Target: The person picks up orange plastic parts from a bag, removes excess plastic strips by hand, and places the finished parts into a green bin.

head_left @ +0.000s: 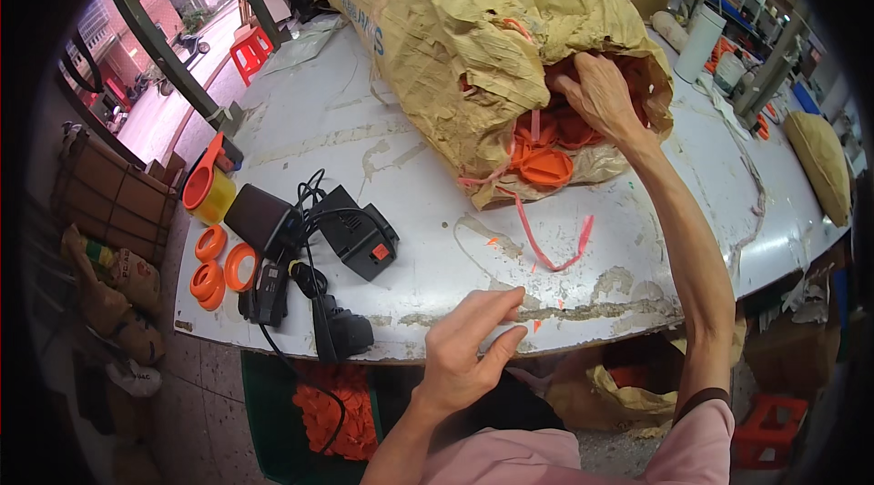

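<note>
A large yellow woven sack (pixel 464 57) lies on the worktable with its mouth facing me, and orange plastic parts (pixel 544 166) show inside the opening. My right hand (pixel 596 98) reaches into that mouth; its fingertips are hidden among the sack folds and parts, so what they grip cannot be seen. Over the table's near edge hovers my left hand (pixel 469 339), its fingers stretched out and the thumb apart, holding nothing. A pink plastic tie strip (pixel 555 267) trails from the sack onto the tabletop.
At the left stand a black power tool with a cable (pixel 355 230), orange rings (pixel 240 267) and an orange-and-yellow cup (pixel 211 189). Below the edge are a green bin (pixel 264 421) of orange pieces and an open sack (pixel 628 394). A white cylinder (pixel 701 44) stands far right.
</note>
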Demonstrator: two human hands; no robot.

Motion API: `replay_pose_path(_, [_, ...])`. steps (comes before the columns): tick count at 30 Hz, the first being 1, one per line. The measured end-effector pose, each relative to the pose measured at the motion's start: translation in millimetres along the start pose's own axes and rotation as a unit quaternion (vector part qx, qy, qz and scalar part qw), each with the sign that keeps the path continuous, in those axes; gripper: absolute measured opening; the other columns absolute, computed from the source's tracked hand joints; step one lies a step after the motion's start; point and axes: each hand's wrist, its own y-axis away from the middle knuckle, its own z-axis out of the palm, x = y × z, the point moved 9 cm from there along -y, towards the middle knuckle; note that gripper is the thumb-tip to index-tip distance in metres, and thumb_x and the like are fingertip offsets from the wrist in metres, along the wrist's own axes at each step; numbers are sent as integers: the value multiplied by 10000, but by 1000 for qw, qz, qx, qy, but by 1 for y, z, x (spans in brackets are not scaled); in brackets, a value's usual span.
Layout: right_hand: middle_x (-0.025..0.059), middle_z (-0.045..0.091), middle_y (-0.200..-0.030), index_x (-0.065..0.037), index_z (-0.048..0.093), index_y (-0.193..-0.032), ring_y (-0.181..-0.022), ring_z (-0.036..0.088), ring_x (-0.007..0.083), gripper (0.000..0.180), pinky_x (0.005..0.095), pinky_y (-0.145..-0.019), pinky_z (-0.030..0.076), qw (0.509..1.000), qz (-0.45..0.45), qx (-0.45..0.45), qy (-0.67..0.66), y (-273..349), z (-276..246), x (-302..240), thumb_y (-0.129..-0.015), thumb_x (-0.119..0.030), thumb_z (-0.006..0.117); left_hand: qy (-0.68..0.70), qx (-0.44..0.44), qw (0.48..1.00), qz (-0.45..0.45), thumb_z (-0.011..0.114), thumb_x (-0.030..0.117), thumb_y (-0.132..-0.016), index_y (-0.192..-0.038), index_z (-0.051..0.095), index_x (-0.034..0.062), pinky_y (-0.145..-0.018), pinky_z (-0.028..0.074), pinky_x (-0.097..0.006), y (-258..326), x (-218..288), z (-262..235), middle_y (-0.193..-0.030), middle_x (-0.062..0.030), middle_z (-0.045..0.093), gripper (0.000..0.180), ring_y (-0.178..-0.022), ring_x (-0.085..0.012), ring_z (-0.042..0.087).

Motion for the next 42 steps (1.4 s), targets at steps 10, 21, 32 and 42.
replay_pose_path(10, [248,629,-776,-2,654,-918,-824,623,368,439,429,-717,477,994,-23,-50,-93,-59,63,-8,-816,-418,562,1,-16,1000,-20,679,-64,-717,-1074,627,-53,-704,514,-283,-2,-2,-1,-917,-154,662,361,-787,-213,657])
replay_pose_path(21, [246,639,-813,-4,658,-951,-840,629,364,497,426,-734,480,968,45,-202,-139,-29,76,3,-801,-463,541,10,-2,1000,-21,664,-77,-724,-1069,625,-56,-700,515,-278,-1,-5,-1,-906,-152,662,347,-778,-201,657])
replay_pose_path(32, [214,655,-888,-26,649,-967,-858,630,366,546,450,-741,478,950,75,-254,-167,-2,53,-42,-759,-516,526,12,15,999,-30,647,-85,-735,-1048,634,-48,-711,523,-267,2,-7,-3,-888,-123,663,316,-777,-170,659])
replay_pose_path(42, [157,660,-941,-57,615,-1058,-932,613,348,511,525,-867,387,956,45,-117,-264,37,10,-46,-774,-481,583,14,11,1000,-7,651,-70,-758,-1081,612,-32,-686,511,-276,1,-5,4,-898,-129,650,327,-767,-199,660])
